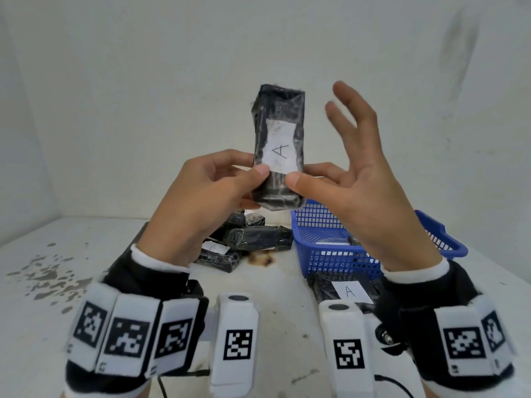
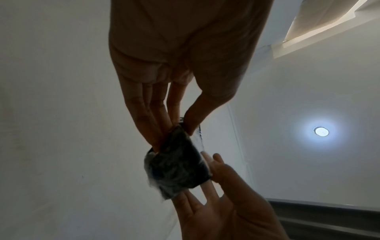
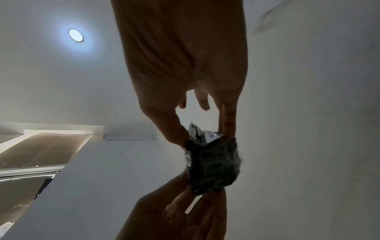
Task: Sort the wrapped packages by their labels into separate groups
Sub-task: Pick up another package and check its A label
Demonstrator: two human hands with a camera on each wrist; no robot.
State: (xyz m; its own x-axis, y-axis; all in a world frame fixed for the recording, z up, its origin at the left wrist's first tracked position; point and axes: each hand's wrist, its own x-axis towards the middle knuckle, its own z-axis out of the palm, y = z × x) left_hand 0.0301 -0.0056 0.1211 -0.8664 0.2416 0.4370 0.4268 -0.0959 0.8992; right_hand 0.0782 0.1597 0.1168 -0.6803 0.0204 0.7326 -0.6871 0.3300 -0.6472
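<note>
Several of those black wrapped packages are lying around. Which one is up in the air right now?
The package with the white A label, held upright in front of the wall by the left hand and right hand. The other packages all lie on the table.

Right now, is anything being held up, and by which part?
Yes: a black wrapped package labelled A, upright, held at its lower end. The left hand pinches it there; the right hand pinches it with thumb and forefinger.

Both hands are bare. Each wrist carries a black band [image 1: 149, 278] with a white cuff edge [image 1: 413, 268], white blocks printed with black square-code markers [image 1: 126, 336], and a white camera housing [image 1: 237, 334] at 6 o'clock; thin black cables [image 1: 398, 387] trail below.
</note>
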